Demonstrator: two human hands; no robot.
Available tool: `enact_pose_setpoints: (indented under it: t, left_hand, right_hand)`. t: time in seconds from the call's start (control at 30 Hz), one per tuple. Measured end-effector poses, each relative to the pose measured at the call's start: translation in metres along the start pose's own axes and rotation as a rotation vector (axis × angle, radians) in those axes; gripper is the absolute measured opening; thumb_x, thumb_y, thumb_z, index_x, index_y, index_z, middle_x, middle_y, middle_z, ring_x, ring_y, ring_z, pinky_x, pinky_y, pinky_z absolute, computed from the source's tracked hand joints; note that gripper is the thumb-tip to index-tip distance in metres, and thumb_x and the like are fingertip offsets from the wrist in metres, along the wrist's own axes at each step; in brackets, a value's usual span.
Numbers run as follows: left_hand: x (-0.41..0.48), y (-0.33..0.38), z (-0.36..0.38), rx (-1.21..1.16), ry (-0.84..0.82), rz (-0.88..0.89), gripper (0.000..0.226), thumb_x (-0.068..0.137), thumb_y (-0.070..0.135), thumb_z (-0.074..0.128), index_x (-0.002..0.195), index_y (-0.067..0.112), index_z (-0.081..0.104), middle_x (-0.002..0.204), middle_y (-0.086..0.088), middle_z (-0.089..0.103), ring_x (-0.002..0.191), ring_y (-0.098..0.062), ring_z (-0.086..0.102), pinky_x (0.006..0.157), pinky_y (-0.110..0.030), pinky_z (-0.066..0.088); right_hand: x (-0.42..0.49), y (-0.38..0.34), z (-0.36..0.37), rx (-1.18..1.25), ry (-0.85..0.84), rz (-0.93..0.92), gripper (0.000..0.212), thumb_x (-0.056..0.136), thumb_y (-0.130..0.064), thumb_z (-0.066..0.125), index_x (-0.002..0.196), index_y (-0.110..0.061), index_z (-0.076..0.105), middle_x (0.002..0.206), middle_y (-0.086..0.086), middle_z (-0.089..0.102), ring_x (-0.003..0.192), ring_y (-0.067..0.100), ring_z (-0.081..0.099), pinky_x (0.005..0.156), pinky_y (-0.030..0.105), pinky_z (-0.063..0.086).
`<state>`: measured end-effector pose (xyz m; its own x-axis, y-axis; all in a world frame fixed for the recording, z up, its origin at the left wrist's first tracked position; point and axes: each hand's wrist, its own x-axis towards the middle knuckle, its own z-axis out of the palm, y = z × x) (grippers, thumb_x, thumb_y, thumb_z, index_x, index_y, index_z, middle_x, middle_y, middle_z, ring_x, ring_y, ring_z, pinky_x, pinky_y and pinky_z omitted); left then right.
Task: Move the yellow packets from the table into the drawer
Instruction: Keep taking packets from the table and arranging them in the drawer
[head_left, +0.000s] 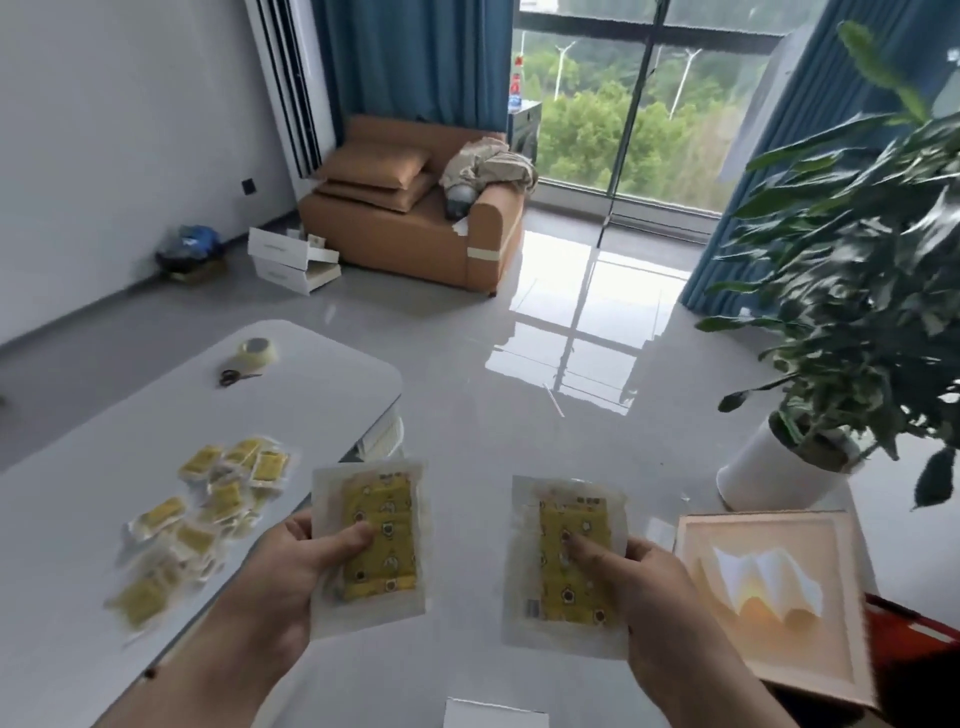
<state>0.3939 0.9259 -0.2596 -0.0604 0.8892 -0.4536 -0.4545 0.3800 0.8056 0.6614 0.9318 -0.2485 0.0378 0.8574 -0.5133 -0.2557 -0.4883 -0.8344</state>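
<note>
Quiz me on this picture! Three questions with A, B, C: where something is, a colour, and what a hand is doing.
1. Where is the tape roll?
A. on the table near the scissors
B. on the floor
C. in a hand

2. What colour is the sofa?
A. green
B. orange
C. black

3. What is the right hand doing?
A. hanging empty
B. holding a yellow packet
C. gripping scissors

Answers: 1 A, it lies on the white top near the scissors; 2 B, its cushions are orange; 3 B, it pinches the packet.
</note>
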Motion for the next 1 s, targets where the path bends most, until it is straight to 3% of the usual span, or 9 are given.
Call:
enact_pose_setpoints:
  t: [0.33, 0.47, 0.63, 0.87, 1.0]
  left_hand:
    - [0.067, 0.05, -0.091, -0.218, 0.261, 0.031, 0.036, 0.066, -0.003, 0.065, 0.101, -0.006, 0.065, 0.09, -0.025, 0.073, 0.067, -0.033, 0.073, 0.053, -0.042, 0.058]
    - [0.108, 0.091, -0.142, -0.27, 0.322, 0.032, 0.023, 0.073, -0.007, 0.061, 0.096, -0.006, 0.065, 0.083, -0.023, 0.073, 0.064, -0.032, 0.072, 0.05, -0.042, 0.058]
    - [0.14, 0.133, -0.197, -0.32, 0.355, 0.037, 0.036, 0.066, -0.003, 0.063, 0.102, -0.006, 0.063, 0.096, -0.028, 0.071, 0.073, -0.036, 0.073, 0.063, -0.053, 0.059]
    - [0.145, 0.163, -0.256, -0.399, 0.456, 0.105, 0.031, 0.067, -0.004, 0.062, 0.098, -0.007, 0.063, 0.092, -0.029, 0.071, 0.07, -0.037, 0.072, 0.062, -0.054, 0.058]
    - [0.14, 0.169, -0.282, -0.428, 0.555, 0.157, 0.023, 0.074, -0.009, 0.061, 0.097, -0.008, 0.063, 0.089, -0.026, 0.072, 0.069, -0.034, 0.072, 0.054, -0.042, 0.06]
  right_hand:
    - [0.104, -0.018, 0.134, -0.184, -0.182, 0.102, 0.036, 0.063, -0.012, 0.076, 0.092, 0.008, 0.071, 0.09, 0.029, 0.073, 0.078, 0.042, 0.072, 0.076, 0.056, 0.058]
    - [0.149, -0.024, 0.216, -0.291, -0.258, 0.132, 0.03, 0.067, -0.009, 0.076, 0.091, 0.008, 0.072, 0.089, 0.03, 0.072, 0.079, 0.044, 0.071, 0.076, 0.054, 0.058]
    - [0.189, -0.032, 0.307, -0.437, -0.285, 0.131, 0.013, 0.08, -0.005, 0.073, 0.09, 0.003, 0.073, 0.086, 0.025, 0.074, 0.079, 0.043, 0.072, 0.08, 0.058, 0.057]
    - [0.212, -0.038, 0.393, -0.574, -0.363, 0.115, 0.012, 0.082, -0.002, 0.07, 0.092, 0.004, 0.072, 0.086, 0.025, 0.074, 0.079, 0.043, 0.072, 0.079, 0.057, 0.057]
    - [0.221, -0.034, 0.433, -0.61, -0.42, 0.12, 0.01, 0.082, -0.002, 0.069, 0.09, 0.004, 0.071, 0.086, 0.026, 0.074, 0.076, 0.043, 0.072, 0.075, 0.054, 0.058]
